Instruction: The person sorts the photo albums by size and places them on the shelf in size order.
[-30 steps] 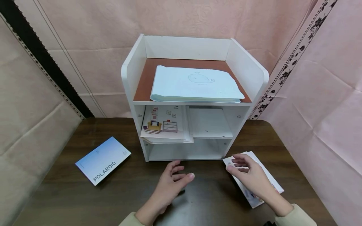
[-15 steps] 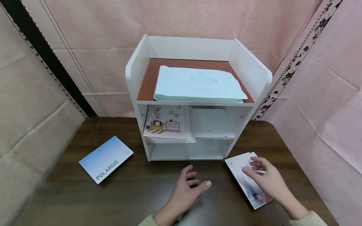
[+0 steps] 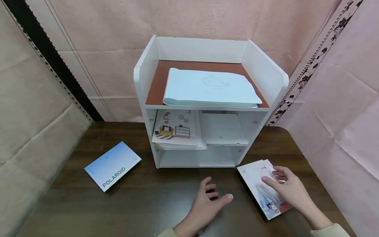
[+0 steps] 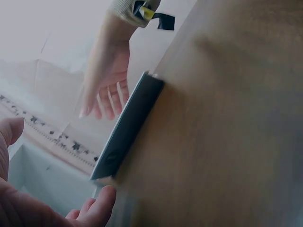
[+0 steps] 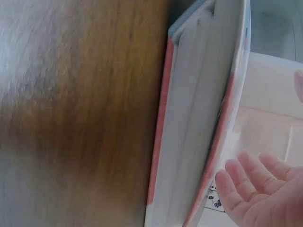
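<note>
White bk (image 3: 260, 192) on counter (image 3: 133, 207): prob. stiff, slick, not too heavy; best held by long edges. L hand (image 3: 207, 205) & R hand (image 3: 289, 189) apart, fingers loose, nothing gripped.

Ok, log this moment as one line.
left hand: holding nothing, in front of shelf; right hand: over illustrated book, holding nothing; POLAROID item: on table
</note>
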